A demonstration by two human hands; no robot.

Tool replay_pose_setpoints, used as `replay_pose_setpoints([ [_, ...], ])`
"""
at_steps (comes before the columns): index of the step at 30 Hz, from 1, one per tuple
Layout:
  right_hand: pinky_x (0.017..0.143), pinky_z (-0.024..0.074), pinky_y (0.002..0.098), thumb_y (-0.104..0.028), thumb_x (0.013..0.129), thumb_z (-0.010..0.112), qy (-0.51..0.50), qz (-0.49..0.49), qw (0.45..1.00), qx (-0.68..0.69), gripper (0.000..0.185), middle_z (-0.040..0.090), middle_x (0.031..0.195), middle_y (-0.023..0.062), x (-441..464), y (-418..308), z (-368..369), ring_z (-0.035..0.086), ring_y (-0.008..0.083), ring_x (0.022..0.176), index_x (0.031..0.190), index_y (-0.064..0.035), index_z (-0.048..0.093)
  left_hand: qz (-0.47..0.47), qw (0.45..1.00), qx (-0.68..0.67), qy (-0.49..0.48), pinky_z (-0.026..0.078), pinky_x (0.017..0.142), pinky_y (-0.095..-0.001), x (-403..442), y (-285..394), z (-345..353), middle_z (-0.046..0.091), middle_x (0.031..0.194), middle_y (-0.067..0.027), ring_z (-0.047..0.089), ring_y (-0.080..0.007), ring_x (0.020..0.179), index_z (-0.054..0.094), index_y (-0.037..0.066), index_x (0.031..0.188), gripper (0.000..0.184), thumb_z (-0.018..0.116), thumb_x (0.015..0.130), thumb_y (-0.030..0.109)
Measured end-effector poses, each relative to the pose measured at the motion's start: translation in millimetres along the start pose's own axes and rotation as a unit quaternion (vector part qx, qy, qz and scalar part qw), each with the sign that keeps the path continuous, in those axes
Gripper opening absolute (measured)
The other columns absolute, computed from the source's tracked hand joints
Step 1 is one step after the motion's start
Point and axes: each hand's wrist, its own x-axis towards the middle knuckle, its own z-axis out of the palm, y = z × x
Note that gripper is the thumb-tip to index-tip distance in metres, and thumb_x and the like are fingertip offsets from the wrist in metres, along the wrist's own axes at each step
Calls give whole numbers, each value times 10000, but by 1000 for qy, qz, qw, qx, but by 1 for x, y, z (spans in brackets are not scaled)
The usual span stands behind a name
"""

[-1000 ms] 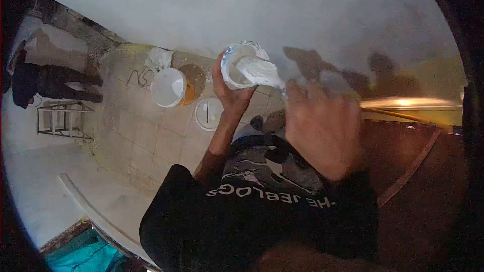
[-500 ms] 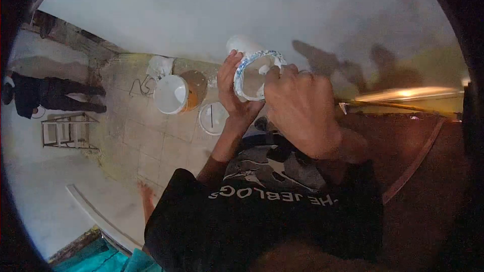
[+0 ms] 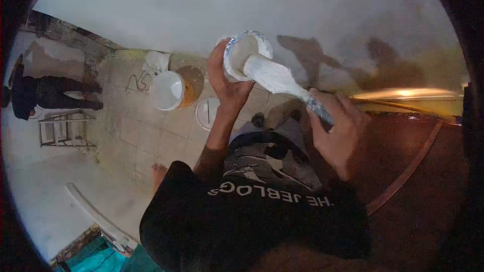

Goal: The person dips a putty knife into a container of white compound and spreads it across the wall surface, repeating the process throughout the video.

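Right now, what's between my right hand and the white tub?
The white-coated brush: it extends from your right hand, its broad end overlapping the opening of the white tub in the head view.

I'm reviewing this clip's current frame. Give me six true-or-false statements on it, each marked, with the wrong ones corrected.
1. The left hand holds a white container. True.
2. The brush has clean, dark bristles. False: they are coated white.
3. The right hand grips the brush by its handle. True.
4. The orange-sided bucket hangs from a hand. False: it stands on the tiled floor.
5. The wearer's shirt is dark with pale lettering. True.
6. Nobody else is in view. False: another person in dark clothes shows at the picture's left side.
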Motion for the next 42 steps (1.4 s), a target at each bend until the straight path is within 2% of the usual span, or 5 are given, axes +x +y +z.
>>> replay_pose_setpoints([
  [14,806,484,350,-201,788,766,-12,229,899,372,331,685,883,129,-35,76,94,651,217,879,1023,-2,645,-79,989,34,-121,440,934,-433,-17,1,16,576,1179,-174,547,-343,1115,527,25,1238,767,895,597,228],
  [22,419,331,232,-178,875,667,181,383,729,537,176,563,681,-12,-67,96,122,433,44,513,972,-32,679,-187,971,-3,-149,457,936,-435,-37,-29,9,570,1186,-169,557,-319,1116,476,13,1289,816,889,607,189],
  [26,398,292,205,-245,899,668,443,363,684,452,204,520,658,-34,-46,128,112,408,42,468,916,-44,640,-203,964,-89,-149,473,937,-401,-31,-15,-14,563,1216,-149,551,-278,1138,470,23,1295,791,876,627,146],
  [35,445,363,235,-217,889,679,465,186,732,462,144,528,652,-48,45,188,35,461,60,517,874,-85,624,-198,956,-122,-179,452,965,-395,-47,-24,-19,545,1216,-139,547,-266,1127,446,4,1299,797,867,635,130],
  [42,521,446,288,-180,842,724,464,408,752,230,174,591,662,42,4,319,308,566,135,562,897,-25,667,-240,950,-116,-162,437,964,-397,-46,-31,-22,568,1180,-136,555,-262,1110,468,1,1292,813,874,603,141],
])
